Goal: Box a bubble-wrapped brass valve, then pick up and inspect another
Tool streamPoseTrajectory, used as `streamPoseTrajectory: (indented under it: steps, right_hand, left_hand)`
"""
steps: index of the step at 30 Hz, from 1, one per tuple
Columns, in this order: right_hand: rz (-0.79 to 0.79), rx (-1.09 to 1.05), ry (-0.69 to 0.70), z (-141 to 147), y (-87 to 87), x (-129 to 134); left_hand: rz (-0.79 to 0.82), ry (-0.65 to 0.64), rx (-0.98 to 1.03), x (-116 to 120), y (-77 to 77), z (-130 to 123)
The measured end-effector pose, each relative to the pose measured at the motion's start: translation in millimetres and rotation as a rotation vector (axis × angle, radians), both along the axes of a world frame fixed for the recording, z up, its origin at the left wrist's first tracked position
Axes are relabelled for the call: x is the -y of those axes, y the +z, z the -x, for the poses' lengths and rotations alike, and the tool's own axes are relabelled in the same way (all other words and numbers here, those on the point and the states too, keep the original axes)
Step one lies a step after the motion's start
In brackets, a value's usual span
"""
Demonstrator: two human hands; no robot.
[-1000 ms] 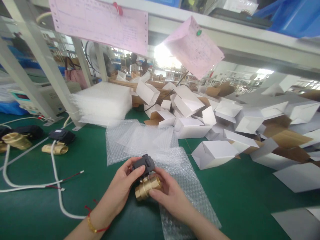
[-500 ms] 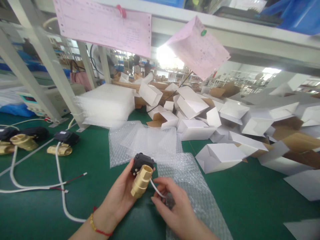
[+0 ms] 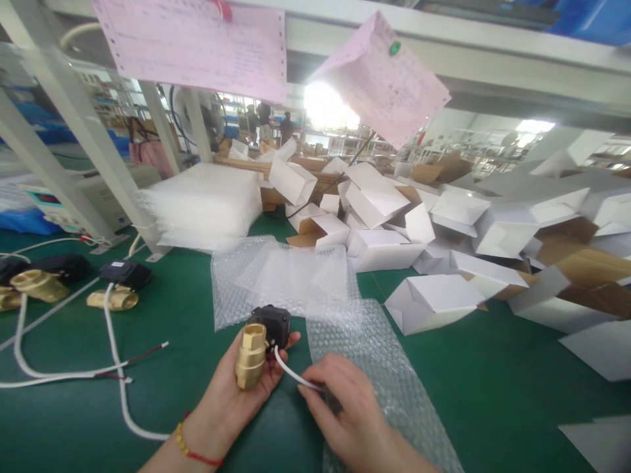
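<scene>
A motorized brass ball valve (image 3: 251, 358) with a black actuator box lies in my left hand (image 3: 229, 384), whose fingers are closed around it from below. Its brass body faces me, and a white cable (image 3: 294, 374) runs out of it to the right. My right hand (image 3: 348, 401) pinches that cable between thumb and fingertips; the cable's far end is hidden by the hand. Beneath and beyond my right hand, a sheet of bubble wrap (image 3: 374, 348) lies on the green table (image 3: 493, 401).
More valves (image 3: 116, 289) with white cables lie at the left. Behind stands a stack of white foam sheets (image 3: 202, 203), with another bubble wrap sheet (image 3: 286, 272) before it. Open white cartons (image 3: 434, 302) pile up at the right. Pink papers (image 3: 197, 49) hang from the shelf beam (image 3: 315, 46).
My left hand has turned the valve, so its brass body now stands more upright and left of the black box. More of the cable shows, stretched toward my right hand.
</scene>
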State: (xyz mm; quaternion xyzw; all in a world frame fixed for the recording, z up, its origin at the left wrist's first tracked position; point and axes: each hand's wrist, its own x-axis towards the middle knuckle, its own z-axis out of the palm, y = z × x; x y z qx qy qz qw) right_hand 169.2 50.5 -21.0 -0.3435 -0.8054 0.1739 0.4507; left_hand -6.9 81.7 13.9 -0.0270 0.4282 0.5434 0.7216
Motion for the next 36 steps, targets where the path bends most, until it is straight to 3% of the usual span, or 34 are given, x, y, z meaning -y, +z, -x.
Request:
streamPoseTrajectory:
  steps: [6, 10, 14, 17, 20, 24, 28, 32, 36]
  right_hand:
    - [0.125, 0.059, -0.006, -0.6, -1.5, -0.7]
    - [0.159, 0.089, -0.019, -1.5, -5.4, 0.0]
    - [0.368, 0.077, -0.02, -0.7, -4.2, -1.6]
    - [0.594, -0.048, 0.025, 1.8, 1.3, -4.6]
    - [0.724, -0.201, 0.11, 5.0, 3.0, -8.5]
    - [0.922, -0.503, 0.182, 8.9, -3.2, -11.2]
    - [1.009, -0.662, 0.218, 11.5, -6.7, -9.0]
    - [1.136, -0.941, 0.326, 12.5, -5.1, -9.5]
    - [1.195, -1.093, 0.351, 11.4, -4.4, -16.2]
  left_hand:
    - [-0.062, -0.008, 0.016, 1.3, 6.2, -1.9]
    - [-0.08, 0.065, -0.054, 0.7, 12.2, -3.5]
    - [-0.134, 0.12, -0.149, 2.8, 10.2, -4.4]
    - [-0.283, 0.021, -0.258, 6.0, -2.1, -3.2]
    - [-0.468, -0.074, -0.483, 9.3, -14.0, -1.4]
    - [-0.541, -0.117, -0.772, 13.2, -10.0, -0.5]
    - [-0.62, -0.162, -0.792, 15.9, -1.6, 2.0]
    - [-0.718, -0.179, -0.671, 13.3, -11.6, 6.3]
    - [-0.695, -0.135, -0.592, 8.6, -20.6, 7.5]
